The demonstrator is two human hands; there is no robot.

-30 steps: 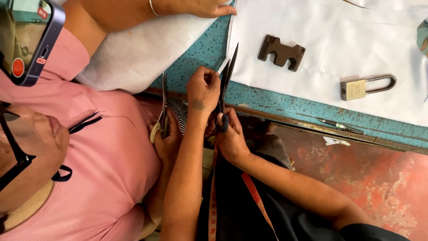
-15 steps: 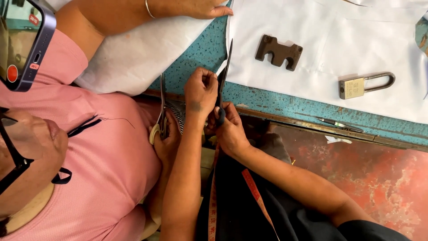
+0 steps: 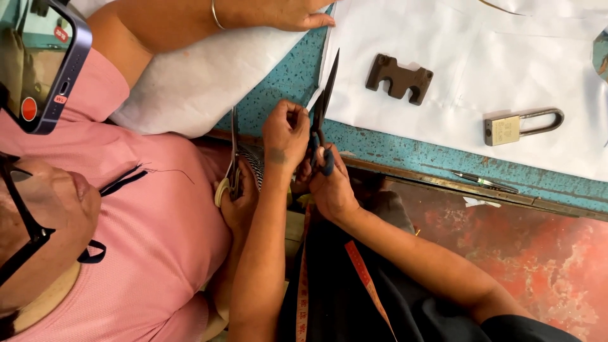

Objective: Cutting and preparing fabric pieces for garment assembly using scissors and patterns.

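At the far left, a person in a pink shirt (image 3: pixel 145 215) leans against the near edge of the bench (image 3: pixel 405 152), wearing a phone (image 3: pixel 41 69) in a dark case with a small round red patch on it; this person's bangled arm lies across a white cushion-like bundle (image 3: pixel 196 82), the palm flat on white cloth near the far edge, and the other hand (image 3: pixel 237 202) grips a pair of pale-handled scissors (image 3: pixel 231 171) below the near edge, blades rising toward the bench. Next comes the wearer's left hand (image 3: pixel 285 136), closed, fingers pinched at the pivot of the dark scissors (image 3: pixel 323 107), and touching it the right hand (image 3: pixel 329 183), closed around the blue handle loops. These scissors stand over the near edge of the bench, long axis running from the handles off the near edge up to the tip, which points toward the far edge and lies over the corner of the white cloth (image 3: pixel 481 63); the blades look shut. A measuring tape (image 3: pixel 364 272) hangs over the wearer's dark clothing. On the cloth to the right lies a dark brown notched metal block (image 3: pixel 399 77), then a brass padlock (image 3: pixel 519 126) lying flat, its long silver shackle pointing to the right edge. A thin metal tool (image 3: pixel 484 182) rests along the near edge.
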